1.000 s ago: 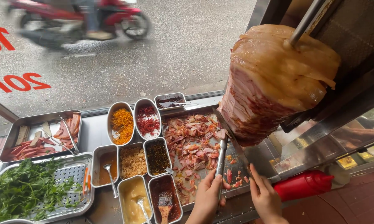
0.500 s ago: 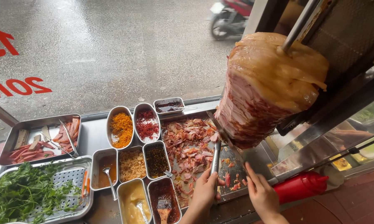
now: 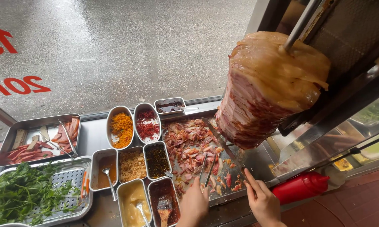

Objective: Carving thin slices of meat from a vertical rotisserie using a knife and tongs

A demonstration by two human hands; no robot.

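While meat is carved: blade kept flat.
Left hand (image 3: 194, 204): closed on tongs (image 3: 207, 171).
Right hand (image 3: 263, 201): gripping long knife (image 3: 224, 143) against doner cone (image 3: 270, 88).

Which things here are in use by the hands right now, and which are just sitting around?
In use:
- left hand holding tongs
- right hand holding long knife
- meat cone on spit
- tray of shaved meat

Lying about:
- red squeeze bottle
- sauce and topping tubs
- greens
- sausage tray
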